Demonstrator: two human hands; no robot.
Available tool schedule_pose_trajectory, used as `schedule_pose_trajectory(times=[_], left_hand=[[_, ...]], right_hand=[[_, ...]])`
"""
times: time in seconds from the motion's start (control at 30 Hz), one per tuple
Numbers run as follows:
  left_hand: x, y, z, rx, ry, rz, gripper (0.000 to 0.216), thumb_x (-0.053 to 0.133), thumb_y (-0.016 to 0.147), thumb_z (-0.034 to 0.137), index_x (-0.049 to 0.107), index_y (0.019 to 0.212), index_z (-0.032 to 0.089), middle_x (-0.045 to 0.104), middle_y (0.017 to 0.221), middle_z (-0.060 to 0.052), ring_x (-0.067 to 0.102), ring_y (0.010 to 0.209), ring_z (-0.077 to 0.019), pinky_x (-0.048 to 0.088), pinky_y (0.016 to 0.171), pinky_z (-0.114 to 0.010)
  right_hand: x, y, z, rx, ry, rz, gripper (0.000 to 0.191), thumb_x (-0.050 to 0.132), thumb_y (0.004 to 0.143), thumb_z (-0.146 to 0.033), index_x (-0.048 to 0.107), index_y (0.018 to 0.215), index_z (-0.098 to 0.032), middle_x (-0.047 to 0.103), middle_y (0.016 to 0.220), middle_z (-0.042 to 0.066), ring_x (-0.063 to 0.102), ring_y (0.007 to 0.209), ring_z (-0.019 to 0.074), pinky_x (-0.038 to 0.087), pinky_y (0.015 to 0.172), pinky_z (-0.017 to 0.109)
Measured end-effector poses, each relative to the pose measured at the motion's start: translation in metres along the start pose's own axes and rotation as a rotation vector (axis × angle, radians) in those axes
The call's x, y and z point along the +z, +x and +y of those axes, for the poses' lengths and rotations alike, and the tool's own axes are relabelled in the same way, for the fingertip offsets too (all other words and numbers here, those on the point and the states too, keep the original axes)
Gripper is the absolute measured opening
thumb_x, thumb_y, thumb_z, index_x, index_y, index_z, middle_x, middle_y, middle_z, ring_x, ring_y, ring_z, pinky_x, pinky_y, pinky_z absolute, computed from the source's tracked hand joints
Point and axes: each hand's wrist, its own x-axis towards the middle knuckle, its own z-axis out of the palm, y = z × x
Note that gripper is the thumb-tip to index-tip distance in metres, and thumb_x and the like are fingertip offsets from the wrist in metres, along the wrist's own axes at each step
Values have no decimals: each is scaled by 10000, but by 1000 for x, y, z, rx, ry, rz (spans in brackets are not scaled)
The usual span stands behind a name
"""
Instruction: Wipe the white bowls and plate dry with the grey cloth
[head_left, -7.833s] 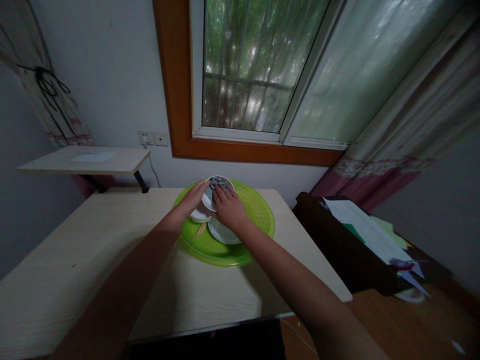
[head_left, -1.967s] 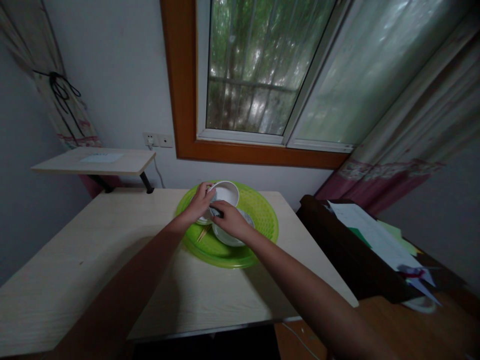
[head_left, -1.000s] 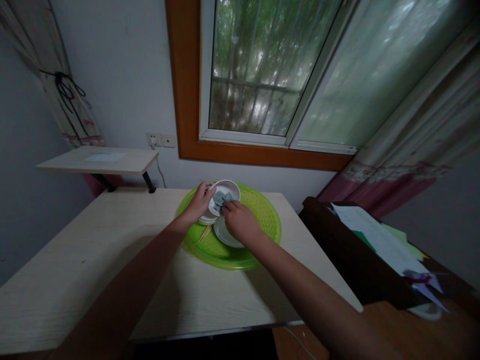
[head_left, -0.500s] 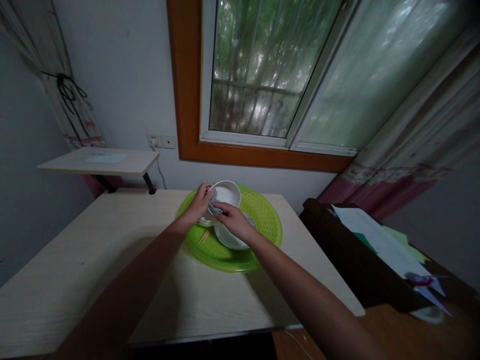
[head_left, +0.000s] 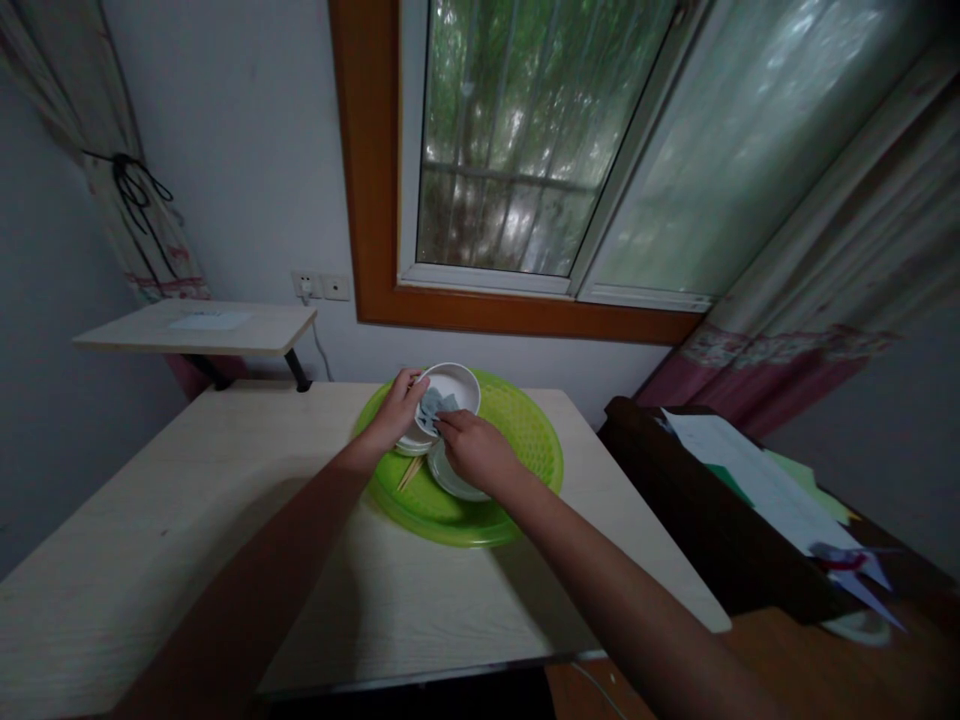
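Observation:
My left hand grips the left rim of a white bowl, which is tilted with its inside facing me. A grey-blue cloth lies bunched inside the bowl. My right hand pinches the cloth at the bowl's near right rim. Under the held bowl sits another white dish, mostly covered. To its right a white bowl is partly hidden by my right hand. Wooden chopsticks lie beside it. All of these are in or over a round green plastic basket.
The basket stands on a pale wooden table near the wall. A small raised shelf rises at the back left. A dark cabinet with papers stands at the right, below a window.
My right hand has shifted slightly right and turned, its fingers now at the bowl's near rim. More of the cloth shows spread inside the bowl. The left hand keeps its grip.

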Motion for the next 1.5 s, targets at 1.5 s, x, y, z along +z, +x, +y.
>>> schedule_pose_trajectory(times=[1.5], left_hand=[[-2, 5, -9, 162, 76, -37, 467, 403, 1004, 480, 577, 1339, 206, 587, 1438, -126, 513, 1386, -236, 349, 1226, -410]], right_hand=[[12, 26, -13, 169, 692, 151, 526, 717, 853, -155, 641, 1372, -117, 657, 1417, 151, 631, 1294, 249, 435, 1171, 403]])
